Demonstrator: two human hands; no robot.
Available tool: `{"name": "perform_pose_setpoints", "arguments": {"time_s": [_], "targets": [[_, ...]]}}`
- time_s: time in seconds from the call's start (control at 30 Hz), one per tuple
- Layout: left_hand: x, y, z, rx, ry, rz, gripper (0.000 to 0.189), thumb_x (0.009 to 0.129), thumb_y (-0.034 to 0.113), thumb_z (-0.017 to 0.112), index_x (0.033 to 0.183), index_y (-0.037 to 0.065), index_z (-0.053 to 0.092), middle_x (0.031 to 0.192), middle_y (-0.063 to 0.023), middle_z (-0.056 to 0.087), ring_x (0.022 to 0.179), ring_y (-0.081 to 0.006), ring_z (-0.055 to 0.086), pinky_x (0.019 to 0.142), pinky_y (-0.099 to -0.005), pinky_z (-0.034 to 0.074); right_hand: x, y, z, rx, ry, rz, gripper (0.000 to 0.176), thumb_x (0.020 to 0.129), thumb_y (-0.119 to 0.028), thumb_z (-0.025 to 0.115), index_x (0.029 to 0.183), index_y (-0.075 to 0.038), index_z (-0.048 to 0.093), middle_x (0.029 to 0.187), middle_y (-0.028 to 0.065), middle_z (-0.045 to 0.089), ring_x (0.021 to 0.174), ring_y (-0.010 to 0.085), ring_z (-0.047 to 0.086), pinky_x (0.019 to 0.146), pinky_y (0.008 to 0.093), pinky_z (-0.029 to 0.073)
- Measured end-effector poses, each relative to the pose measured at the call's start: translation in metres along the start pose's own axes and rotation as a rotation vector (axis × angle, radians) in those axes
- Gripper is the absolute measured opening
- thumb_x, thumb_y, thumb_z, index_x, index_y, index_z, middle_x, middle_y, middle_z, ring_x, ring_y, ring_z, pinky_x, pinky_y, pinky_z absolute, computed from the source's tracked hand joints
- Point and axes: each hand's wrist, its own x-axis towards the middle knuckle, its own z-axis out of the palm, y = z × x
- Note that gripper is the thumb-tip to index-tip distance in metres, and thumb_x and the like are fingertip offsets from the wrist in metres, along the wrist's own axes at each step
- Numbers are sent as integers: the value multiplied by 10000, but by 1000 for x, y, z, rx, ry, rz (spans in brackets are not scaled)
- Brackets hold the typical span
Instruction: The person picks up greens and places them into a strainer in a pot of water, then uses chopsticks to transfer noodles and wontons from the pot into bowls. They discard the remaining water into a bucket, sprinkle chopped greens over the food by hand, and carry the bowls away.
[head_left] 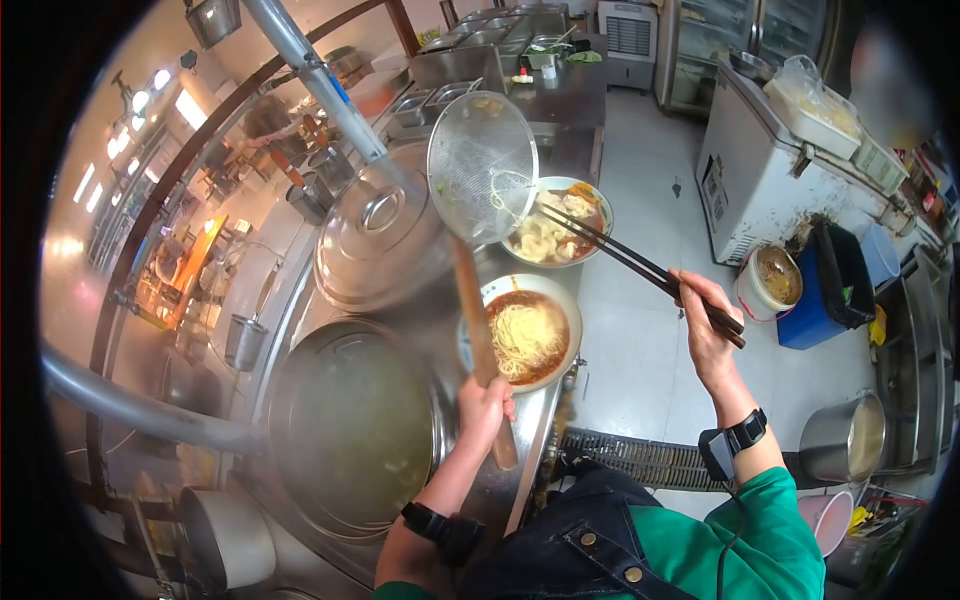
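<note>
On my feed, my left hand (485,408) is closed around the wooden handle (471,305) of a mesh strainer (475,175), the handle's butt sticking out past my grip. The strainer is raised between the lid (383,213) and the upper bowl (608,218), its face overlapping the bowl's left edge in my view. A few pale strands (503,200) lie against the mesh. My right hand (708,325) is closed on 2 dark chopsticks (648,270), held slanting toward that bowl. Their tips are near its pale, lumpy pieces (538,240) and reddish broth; I cannot tell whether they touch the food.

Just beside it on the steel desk (540,400), the lower bowl (573,335) holds yellow noodles (525,338) in red broth, and the strainer's handle crosses in front of its left side. To the left I see a large round pot (438,440) of cloudy liquid, hazy with steam. The domed metal lid lies beyond the pot. At the far end are metal food containers (485,35). Across the floor (640,350), a blue bin (800,320) with a black liner stands beside a white bucket (752,300).
</note>
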Motion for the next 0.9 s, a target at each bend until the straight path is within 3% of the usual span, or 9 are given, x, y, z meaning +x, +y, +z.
{"name": "perform_pose_setpoints", "arguments": {"time_s": [0.2, 0.3, 0.4, 0.5, 0.6, 0.73, 0.9], "targets": [[-6, 11, 5, -19, -24, -26, 138, 763, 33, 443, 880, -39, 448, 581, -47, 447, 415, -113, 427, 384, -264, 384, 5, -9, 8, 70, -2, -15, 236, 817, -31, 550, 1050, -8, 574, 974, 78, 617, 803, 94, 566, 687, 214, 465], [-10, 13, 6, -33, -38, -30, 228, 772, 43, 440, 982, -45, 444, 583, -43, 437, 423, -111, 425, 394, -258, 386, 18, 6, 18, 197, 42, 158, 334, 841, -123, 545, 1156, -24, 496, 957, 84, 618, 812, 95, 578, 645, 214, 475], [-15, 15, 4, -86, -77, -35, 305, 777, 50, 441, 1069, -35, 418, 586, -41, 425, 426, -108, 421, 397, -255, 385, 35, 33, 36, 331, 142, 137, 309, 847, -137, 537, 1130, -17, 501, 931, 95, 620, 794, 132, 604, 631, 224, 482], [-25, 17, -5, -92, -59, -47, 337, 780, 52, 446, 1107, -18, 404, 587, -40, 417, 422, -108, 416, 389, -256, 382, 46, 44, 33, 483, 381, 249, 219, 831, -133, 548, 1009, -5, 527, 858, 128, 622, 709, 194, 630, 576, 219, 493], [-35, 7, -25, -99, -1, -50, 315, 761, 67, 470, 1062, -24, 444, 560, -42, 417, 398, -117, 419, 339, -267, 382, 47, 37, 18, 593, 448, 276, 195, 816, -127, 558, 972, -16, 523, 846, 142, 621, 681, 221, 637, 530, 195, 493], [-62, 4, -46, -86, 15, -16, 405, 768, 68, 459, 1159, -8, 388, 555, -39, 404, 368, -118, 404, 322, -266, 372, 46, 13, -3, 631, 390, 239, 197, 824, -132, 549, 990, -33, 515, 884, 153, 618, 697, 221, 637, 535, 185, 492], [-104, -8, -68, -95, 2, -4, 436, 770, 54, 440, 1195, -6, 365, 553, -38, 399, 367, -113, 397, 329, -260, 369, 26, -35, -32, 483, 153, 202, 214, 841, -145, 527, 1026, -39, 509, 894, 147, 621, 731, 201, 634, 565, 203, 476]]}}
